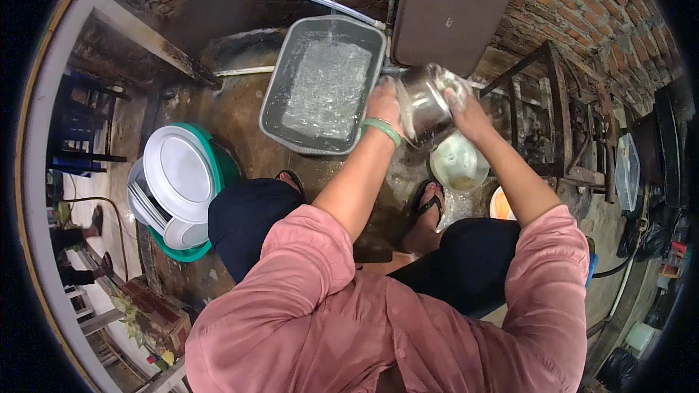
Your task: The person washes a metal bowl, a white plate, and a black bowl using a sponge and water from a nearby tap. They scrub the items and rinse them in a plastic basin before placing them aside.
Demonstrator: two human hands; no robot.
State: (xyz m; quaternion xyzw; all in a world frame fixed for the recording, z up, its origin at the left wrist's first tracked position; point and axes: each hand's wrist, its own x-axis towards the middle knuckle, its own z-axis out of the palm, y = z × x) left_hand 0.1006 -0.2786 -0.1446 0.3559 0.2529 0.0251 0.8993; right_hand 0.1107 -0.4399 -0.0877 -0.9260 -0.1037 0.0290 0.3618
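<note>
Between my two hands is a shiny metal pot (425,118), tilted and slightly blurred, just right of the grey basin. My left hand (384,104), with a pale green bangle at the wrist, is closed on the pot's left side. On the other side, my right hand (464,108) grips near the rim; white suds show by its fingers, and whether a sponge is there I cannot make out. Water falls from above into the grey rectangular basin (270,113), which holds rippling clear water. Below the pot sits a pale, translucent round bowl (459,164).
At left, a green tub (227,164) carries stacked white plates and trays (177,175). A brown rectangular lid (450,14) leans against the brick wall. A dark wooden frame (559,113) stands at right. An orange-and-white container (501,204) sits beside my right knee.
</note>
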